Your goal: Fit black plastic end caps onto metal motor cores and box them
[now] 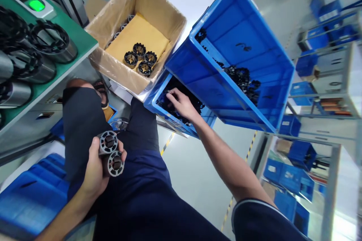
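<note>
My left hand (pixel 97 167) holds two grey slotted metal cylinders (pixel 111 153) side by side above my lap, their round ends facing up. My right hand (pixel 181 103) reaches into a small blue bin (pixel 158 99) full of black plastic ring parts (pixel 195 102); the fingers are spread down among the parts, and whether they grip one is hidden. A larger blue crate (pixel 240 22) stands tilted just beyond that bin, with a heap of black rings (pixel 243 79) in its lower corner.
A plastic-lined cardboard box (pixel 113 19) holds several capped cylinders (pixel 140 58) on a brown sheet. On the green bench (pixel 82 41) at left lie more metal cylinders (pixel 52 41), below a panel of coloured lights (pixel 36 5). Blue crates fill shelves (pixel 325 98) at right.
</note>
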A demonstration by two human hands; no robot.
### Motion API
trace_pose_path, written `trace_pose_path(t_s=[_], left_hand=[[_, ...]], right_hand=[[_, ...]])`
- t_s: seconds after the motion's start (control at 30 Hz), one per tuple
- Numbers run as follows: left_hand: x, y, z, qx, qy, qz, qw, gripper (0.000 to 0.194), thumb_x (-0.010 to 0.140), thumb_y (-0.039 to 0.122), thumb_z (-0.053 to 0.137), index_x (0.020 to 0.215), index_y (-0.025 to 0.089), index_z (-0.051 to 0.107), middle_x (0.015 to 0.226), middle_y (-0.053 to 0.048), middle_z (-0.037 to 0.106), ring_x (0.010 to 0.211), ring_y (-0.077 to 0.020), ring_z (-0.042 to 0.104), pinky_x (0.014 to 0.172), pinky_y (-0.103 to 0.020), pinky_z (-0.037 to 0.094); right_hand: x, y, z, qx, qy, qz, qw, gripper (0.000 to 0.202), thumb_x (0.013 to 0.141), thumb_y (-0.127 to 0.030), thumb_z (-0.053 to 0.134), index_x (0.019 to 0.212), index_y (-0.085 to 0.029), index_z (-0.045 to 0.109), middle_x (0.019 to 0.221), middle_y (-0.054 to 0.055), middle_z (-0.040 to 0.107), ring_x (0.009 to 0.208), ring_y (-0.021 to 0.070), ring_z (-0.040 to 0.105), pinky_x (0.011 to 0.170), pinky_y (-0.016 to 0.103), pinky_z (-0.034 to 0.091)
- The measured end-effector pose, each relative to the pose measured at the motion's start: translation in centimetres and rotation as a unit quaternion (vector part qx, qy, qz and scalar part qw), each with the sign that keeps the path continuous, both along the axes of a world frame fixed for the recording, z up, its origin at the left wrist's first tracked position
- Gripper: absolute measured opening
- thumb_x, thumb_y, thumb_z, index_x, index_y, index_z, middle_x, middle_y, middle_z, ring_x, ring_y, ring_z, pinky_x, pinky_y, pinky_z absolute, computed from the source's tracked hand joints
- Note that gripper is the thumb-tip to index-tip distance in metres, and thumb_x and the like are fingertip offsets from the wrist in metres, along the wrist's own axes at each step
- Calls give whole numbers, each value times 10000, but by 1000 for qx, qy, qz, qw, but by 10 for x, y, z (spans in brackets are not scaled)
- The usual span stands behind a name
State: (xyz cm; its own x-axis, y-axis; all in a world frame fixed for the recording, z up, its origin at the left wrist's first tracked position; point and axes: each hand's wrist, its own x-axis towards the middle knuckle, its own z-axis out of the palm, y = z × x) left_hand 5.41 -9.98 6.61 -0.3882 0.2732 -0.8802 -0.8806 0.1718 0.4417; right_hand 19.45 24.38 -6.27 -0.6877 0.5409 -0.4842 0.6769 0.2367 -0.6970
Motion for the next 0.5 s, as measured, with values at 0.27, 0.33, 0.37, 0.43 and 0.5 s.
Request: trace_pose_path(t_s=[0.27, 0.33, 0.37, 0.43, 0.5], left_hand=[[-5, 2, -12, 72, 99, -70, 990, 985, 922, 1024, 931, 1342, 200, 592, 888, -64, 710, 694, -252, 662, 602, -297, 584], [-6, 2, -11, 125, 145, -101, 976, 799, 1075, 934, 847, 1349, 223, 607, 922, -73, 725, 732, -254, 696, 683, -307, 611], [-7, 4, -8, 146, 166, -115, 969, 750, 1117, 913, 816, 1357, 231, 620, 940, -80, 731, 752, -260, 705, 709, -317, 613], [-6, 9, 0, 174, 183, -122, 960, 743, 1120, 917, 836, 1379, 245, 654, 964, -87, 733, 775, -272, 701, 729, -343, 602], [-5, 16, 8, 181, 188, -94, 961, 721, 1093, 888, 909, 1356, 244, 721, 996, -98, 739, 846, -303, 738, 783, -387, 637]], right_hand=[[39, -21, 38, -259, 201, -304, 894, 784, 673, -726, 1218, 889, -207, 671, 1036, 21, 765, 994, 160, 854, 764, 203, 671], [36, -41, 54, -179, 301, -241, 905, 469, 870, -512, 1176, 1044, -264, 818, 1269, 19, 854, 1237, 141, 869, 962, 180, 686], [32, -55, 63, -140, 353, -200, 903, 382, 918, -400, 1153, 1165, -315, 875, 1381, 11, 859, 1360, 139, 848, 1050, 181, 679], [18, -88, 82, -90, 438, -127, 885, 568, 924, -289, 1137, 1427, -406, 901, 1466, 15, 838, 1476, 183, 815, 1136, 250, 696], [0, -123, 100, -64, 471, -70, 877, 759, 925, -310, 1134, 1618, -437, 851, 1522, 54, 819, 1474, 273, 813, 1165, 404, 739]])
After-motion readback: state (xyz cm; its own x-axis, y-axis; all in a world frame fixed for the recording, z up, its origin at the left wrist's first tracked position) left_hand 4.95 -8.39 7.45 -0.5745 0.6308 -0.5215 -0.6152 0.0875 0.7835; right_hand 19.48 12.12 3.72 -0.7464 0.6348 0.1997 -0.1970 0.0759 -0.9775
